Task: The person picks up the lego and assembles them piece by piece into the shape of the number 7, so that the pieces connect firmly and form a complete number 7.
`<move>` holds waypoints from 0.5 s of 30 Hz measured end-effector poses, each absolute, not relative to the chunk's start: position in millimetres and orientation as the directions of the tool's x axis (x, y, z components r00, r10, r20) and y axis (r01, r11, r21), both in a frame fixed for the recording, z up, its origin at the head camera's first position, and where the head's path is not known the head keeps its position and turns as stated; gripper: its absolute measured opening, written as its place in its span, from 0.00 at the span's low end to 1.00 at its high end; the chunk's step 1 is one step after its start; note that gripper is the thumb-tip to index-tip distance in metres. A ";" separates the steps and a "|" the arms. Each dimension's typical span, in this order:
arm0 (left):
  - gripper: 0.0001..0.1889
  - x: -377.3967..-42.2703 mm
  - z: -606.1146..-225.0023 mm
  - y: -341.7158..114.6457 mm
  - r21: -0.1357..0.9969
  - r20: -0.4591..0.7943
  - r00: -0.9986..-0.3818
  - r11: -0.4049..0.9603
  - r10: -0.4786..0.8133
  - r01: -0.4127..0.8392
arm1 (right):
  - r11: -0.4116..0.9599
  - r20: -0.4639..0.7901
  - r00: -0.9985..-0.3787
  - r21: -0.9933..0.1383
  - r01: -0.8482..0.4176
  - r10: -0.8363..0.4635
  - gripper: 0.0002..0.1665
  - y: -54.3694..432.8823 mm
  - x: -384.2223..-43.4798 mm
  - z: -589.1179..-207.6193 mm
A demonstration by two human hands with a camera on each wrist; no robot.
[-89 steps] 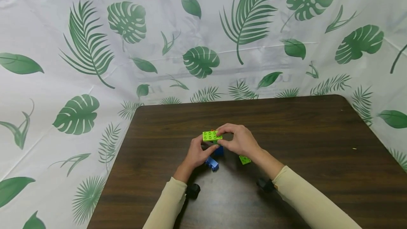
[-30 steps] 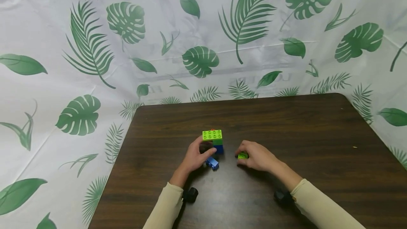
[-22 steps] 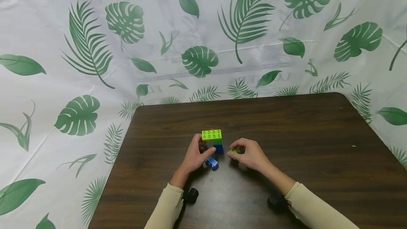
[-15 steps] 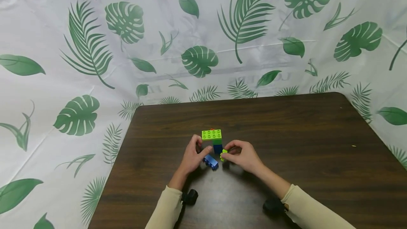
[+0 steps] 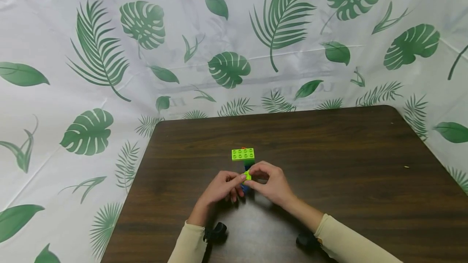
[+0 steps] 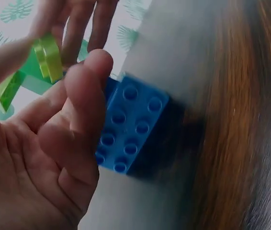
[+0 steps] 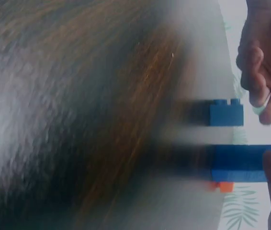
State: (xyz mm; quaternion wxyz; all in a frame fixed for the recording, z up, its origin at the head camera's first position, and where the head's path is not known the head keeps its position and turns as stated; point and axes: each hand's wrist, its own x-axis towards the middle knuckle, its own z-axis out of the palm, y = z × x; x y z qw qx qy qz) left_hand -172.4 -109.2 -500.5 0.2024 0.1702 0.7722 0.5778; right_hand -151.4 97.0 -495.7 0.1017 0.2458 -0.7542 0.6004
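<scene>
My right hand [image 5: 272, 184] pinches a small lime green toy brick [image 5: 247, 175] between thumb and fingers, above the table. From the other side my left hand [image 5: 219, 190] meets the same brick with its thumb and index finger, the other fingers curled below. Just behind the hands stands a stack: a long lime brick [image 5: 243, 154] on top, a green brick [image 5: 249, 162] beneath, dark blue at the base, partly hidden. A loose blue brick [image 6: 133, 122] with two rows of studs lies under the hands, mostly covered in the head view.
The dark wood-grain table [image 5: 329, 153] extends around the hands. A bit of orange-red [image 7: 225, 187] shows by the stack's base. A white leaf-print sheet [image 5: 190, 19] hangs behind the table. Black wrist cameras [image 5: 216, 232] sit at both wrists. A tiny yellow scrap [image 5: 406, 167] lies at right.
My right hand left the stack, picked the small lime brick off the table and brought it left. My left hand let go beside the stack, came nearer and met that brick.
</scene>
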 end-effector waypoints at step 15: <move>0.09 -175.2 -498.0 -125.7 0.927 -0.222 -0.952 -0.257 0.211 -0.273 | 0.594 0.352 -0.813 -0.557 -0.580 -0.464 0.14 97.9 -147.3 -509.9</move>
